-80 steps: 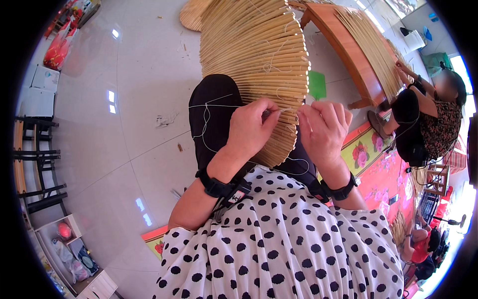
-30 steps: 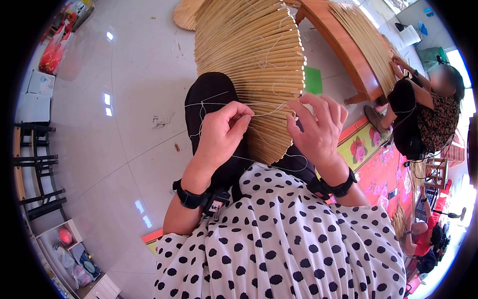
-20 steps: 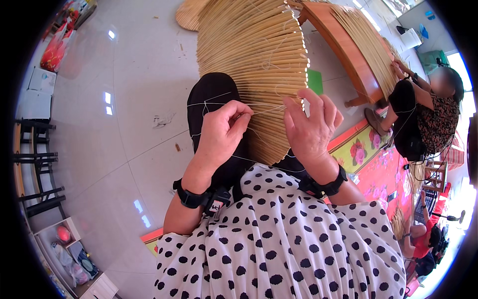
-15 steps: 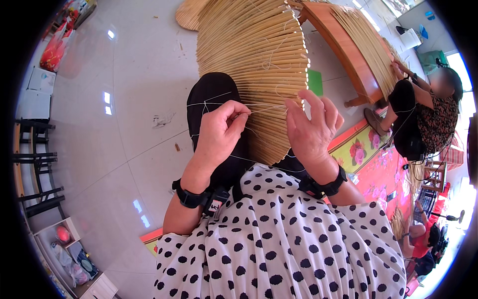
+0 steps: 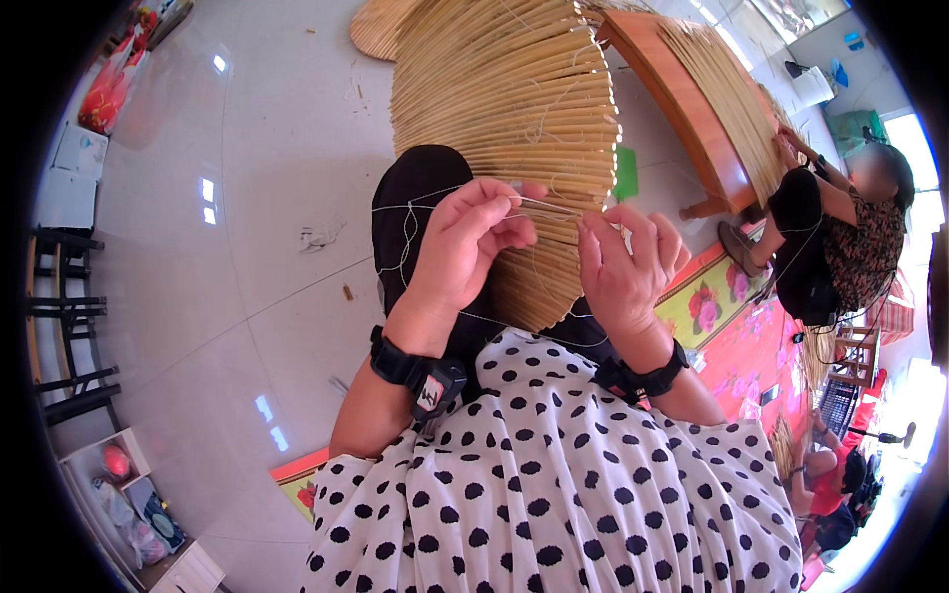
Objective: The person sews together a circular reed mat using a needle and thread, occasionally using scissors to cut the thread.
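Note:
Across my knees lies a mat of thin tan reed stalks (image 5: 514, 128), tied side by side, with loose thread ends on its surface. My left hand (image 5: 465, 237) is above its near left part, thumb and forefinger closed on a thin white thread (image 5: 544, 205). That thread runs taut to my right hand (image 5: 630, 259), whose thumb and fingertips pinch it near the mat's right edge. More thread crosses my dark left trouser leg (image 5: 420, 178) in loops. A pale line also passes over my lap below the mat.
To the right, a wooden bench (image 5: 682, 104) carries more stalks, and a person (image 5: 850, 227) sits at it. Another person in red (image 5: 825, 479) is farther off. A floral mat (image 5: 736, 326) covers floor at right. Black-framed stools (image 5: 69, 306) and a box (image 5: 129, 504) stand left.
My left hand has moved up and right, its fingers now more spread around the thread. The right hand has dropped slightly and its fingertips have come together on the thread.

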Available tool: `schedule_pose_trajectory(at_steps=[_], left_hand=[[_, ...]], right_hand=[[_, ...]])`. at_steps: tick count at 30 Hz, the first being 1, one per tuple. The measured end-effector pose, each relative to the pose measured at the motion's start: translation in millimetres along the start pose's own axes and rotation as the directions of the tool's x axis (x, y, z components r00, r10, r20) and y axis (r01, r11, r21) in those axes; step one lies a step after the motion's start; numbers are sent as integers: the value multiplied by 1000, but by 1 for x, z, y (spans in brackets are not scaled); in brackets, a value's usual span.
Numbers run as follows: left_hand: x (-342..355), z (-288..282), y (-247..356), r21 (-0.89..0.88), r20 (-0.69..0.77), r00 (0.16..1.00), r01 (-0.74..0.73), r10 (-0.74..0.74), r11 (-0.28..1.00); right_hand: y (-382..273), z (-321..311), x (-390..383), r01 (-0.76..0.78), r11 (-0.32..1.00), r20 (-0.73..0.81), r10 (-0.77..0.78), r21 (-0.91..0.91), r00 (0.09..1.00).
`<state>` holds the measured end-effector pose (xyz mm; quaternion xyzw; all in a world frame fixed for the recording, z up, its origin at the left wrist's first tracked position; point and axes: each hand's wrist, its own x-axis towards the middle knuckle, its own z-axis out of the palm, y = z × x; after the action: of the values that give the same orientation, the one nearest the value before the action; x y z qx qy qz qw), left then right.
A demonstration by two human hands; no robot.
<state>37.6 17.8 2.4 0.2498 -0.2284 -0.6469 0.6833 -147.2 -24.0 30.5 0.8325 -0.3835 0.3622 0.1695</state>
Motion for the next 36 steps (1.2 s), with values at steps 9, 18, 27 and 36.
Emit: schedule_pose_trajectory(at_steps=[9,18,27,36], left_hand=[[26,0,-21,-274,50,997,66,-54,959],[34,-8,-26,-19,-92,995,47,-48,999],[10,11,-1,199,-72,993,108,-96,974],[-29,22,21,708,93,995,-47,-28,705]], right_hand=[[5,5,1,40,998,-25,-39,56,999],[5,14,-2,-20,989,-36,25,148,999],[20,3,-7,63,970,-32,-58,236,998],[3,-25,-13,-257,723,351,22,641,936]])
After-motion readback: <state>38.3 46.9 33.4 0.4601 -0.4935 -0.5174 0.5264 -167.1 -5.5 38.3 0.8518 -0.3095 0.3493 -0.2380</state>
